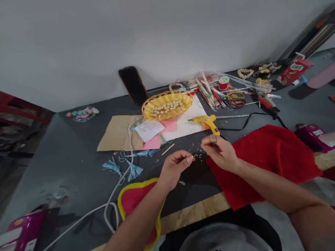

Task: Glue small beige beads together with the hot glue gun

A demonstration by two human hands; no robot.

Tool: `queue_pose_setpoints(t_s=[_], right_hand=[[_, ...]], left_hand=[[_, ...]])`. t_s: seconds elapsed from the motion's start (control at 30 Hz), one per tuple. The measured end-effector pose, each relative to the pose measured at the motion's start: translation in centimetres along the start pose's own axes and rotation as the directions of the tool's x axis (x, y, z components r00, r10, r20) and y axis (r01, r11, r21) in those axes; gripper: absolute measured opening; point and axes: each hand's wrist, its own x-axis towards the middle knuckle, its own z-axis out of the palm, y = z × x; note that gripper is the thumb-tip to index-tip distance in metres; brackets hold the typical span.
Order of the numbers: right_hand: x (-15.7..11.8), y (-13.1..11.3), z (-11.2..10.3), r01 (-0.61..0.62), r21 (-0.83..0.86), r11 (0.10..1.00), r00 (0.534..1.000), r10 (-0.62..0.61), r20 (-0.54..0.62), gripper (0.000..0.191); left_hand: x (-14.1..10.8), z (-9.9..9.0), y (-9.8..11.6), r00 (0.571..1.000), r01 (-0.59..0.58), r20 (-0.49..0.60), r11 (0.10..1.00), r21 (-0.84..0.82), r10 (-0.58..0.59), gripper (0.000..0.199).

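My left hand (174, 169) is closed in a pinch over the dark table, with a small pale piece (193, 158) at its fingertips. To its right, my right hand (221, 153) is held a little apart, fingers curled in toward the thumb; whatever they hold, if anything, is too small to make out. Tiny pale crumbs lie on the table below the hands. Beyond them a yellow woven basket (167, 113) contains many small pale flower-like pieces (167, 105). A yellow glue gun (208, 120) rests behind my right hand, and a thin stick (168, 149) lies behind my left.
Red felt (272, 157) spreads beneath my right forearm. A yellow-edged red piece (133, 195) lies under my left forearm, near blue tassels (134, 170) and a white cable (112, 195). Scissors (235, 99), red thread (223, 83) and a phone (133, 85) are at the back.
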Motion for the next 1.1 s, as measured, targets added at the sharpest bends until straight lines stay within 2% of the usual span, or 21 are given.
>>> queue_pose_setpoints(t_s=[0.03,0.13,0.23,0.37,0.6,0.73,0.87,0.97,1.03,1.1], right_hand=[[0.0,0.1,0.2,0.038,-0.009,0.999,0.999,-0.037,0.022,0.01],[-0.2,0.2,1.0,0.18,0.002,0.984,0.977,-0.18,0.115,0.023],[-0.4,0.2,1.5,0.258,0.01,0.966,0.958,-0.257,0.131,0.017],[-0.5,0.1,1.5,0.264,0.041,0.964,0.955,-0.267,0.13,0.009],[-0.3,0.2,1.3,0.275,0.026,0.961,0.951,-0.276,0.138,0.009],[-0.2,0.3,1.2,0.286,-0.005,0.958,0.947,-0.282,0.15,0.014],[0.4,0.2,-0.5,0.225,-0.091,0.97,0.973,-0.219,0.073,0.023],[1.2,0.4,-2.4,0.15,-0.099,0.984,0.988,-0.154,-0.034,0.03],[1.6,0.7,-3.5,0.125,-0.106,0.987,0.976,-0.141,-0.165,0.028],[1.9,1.1,-4.3,0.114,-0.118,0.986,0.942,-0.145,-0.302,0.026]], left_hand=[[0.0,0.0,-0.1,1.0,-0.003,0.002,1.0,-0.012,0.003,0.019],[0.0,-0.1,-0.2,1.0,-0.002,0.016,0.999,-0.047,0.003,0.018],[0.0,-0.1,-0.2,0.999,0.017,0.047,0.999,-0.049,-0.014,0.019],[0.0,-0.2,-0.1,0.998,0.039,0.054,0.999,-0.023,-0.038,0.02],[0.0,-0.2,0.0,0.997,0.033,0.075,0.999,0.006,-0.033,0.018],[0.0,-0.2,0.0,0.999,0.022,0.046,1.0,0.02,-0.023,0.017],[0.4,-0.2,0.2,0.999,0.003,-0.044,1.0,0.013,-0.002,0.02],[0.7,-0.4,0.4,0.991,-0.04,-0.127,0.996,-0.08,0.03,0.023],[0.9,-0.5,0.6,0.99,-0.063,-0.133,0.984,-0.164,0.041,0.021],[1.0,-0.5,0.7,0.991,-0.073,-0.128,0.973,-0.217,0.045,0.019]])
